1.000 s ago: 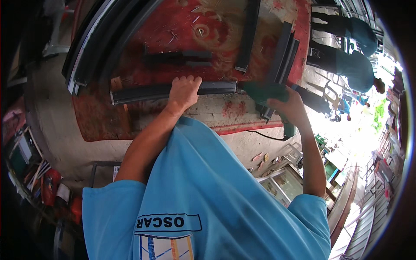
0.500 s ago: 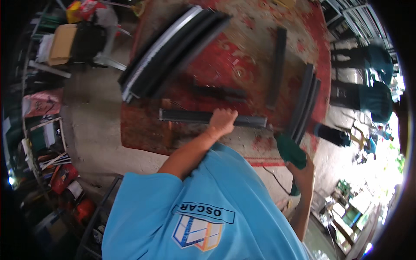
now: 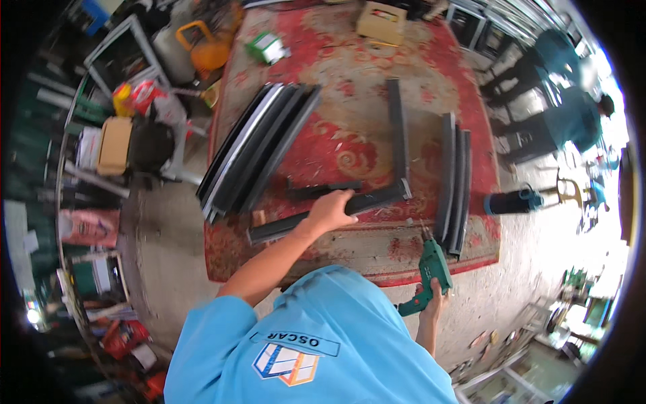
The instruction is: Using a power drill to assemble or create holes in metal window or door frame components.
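My left hand (image 3: 332,211) is closed over the middle of a dark metal profile (image 3: 377,198), which lies at a slant near the front of the carpeted table. A green power drill (image 3: 432,262) is in my right hand (image 3: 436,296), its bit pointing away from me over the table's front edge. Just beyond my left hand lies a short dark piece (image 3: 323,190). Another dark profile (image 3: 398,128) stretches away from the held one's right end; I cannot tell whether they touch. Several dark profiles (image 3: 452,182) lie side by side right of the drill bit.
More long profiles (image 3: 262,145) are stacked on the table's left side. A green box (image 3: 267,48) and a cardboard box (image 3: 381,23) sit at the far end of the red carpet (image 3: 350,87). Two people (image 3: 562,118) stand beyond the right edge, near a dark cylinder (image 3: 513,203).
The profile under my left hand has swung, its right end now farther from me and its left end nearer. The drill has shifted slightly left and down, its bit now showing.
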Available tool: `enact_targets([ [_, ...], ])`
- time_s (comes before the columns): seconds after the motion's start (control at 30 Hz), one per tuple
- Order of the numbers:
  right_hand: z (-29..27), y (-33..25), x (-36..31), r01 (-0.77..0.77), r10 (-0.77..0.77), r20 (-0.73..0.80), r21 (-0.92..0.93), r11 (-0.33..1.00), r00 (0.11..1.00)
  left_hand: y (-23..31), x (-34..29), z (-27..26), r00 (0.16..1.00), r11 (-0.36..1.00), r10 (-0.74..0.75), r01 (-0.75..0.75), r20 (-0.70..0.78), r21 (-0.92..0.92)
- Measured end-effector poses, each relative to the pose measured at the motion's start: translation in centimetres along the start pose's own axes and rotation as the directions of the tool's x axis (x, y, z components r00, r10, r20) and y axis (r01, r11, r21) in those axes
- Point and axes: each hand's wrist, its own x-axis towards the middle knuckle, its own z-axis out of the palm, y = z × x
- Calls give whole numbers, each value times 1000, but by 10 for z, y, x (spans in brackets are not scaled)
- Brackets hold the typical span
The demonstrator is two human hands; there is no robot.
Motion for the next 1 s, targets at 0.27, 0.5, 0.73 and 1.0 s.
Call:
enact_targets([
  [0.27,-25,75,73,-265,157,361,274,925,919,-7,131,-52,937,838,-338,258,-88,-481],
  [0.5,-22,120,120,-469,259,518,328,820,815,-12,278,-17,792,720,-535,246,-294,-649],
  [0.73,-37,130,120,-540,329,526,315,781,784,-48,359,33,880,895,-423,370,-214,-250],
  [1.0,-51,146,133,-576,355,559,287,765,750,-27,344,64,943,930,-331,331,31,-158],
])
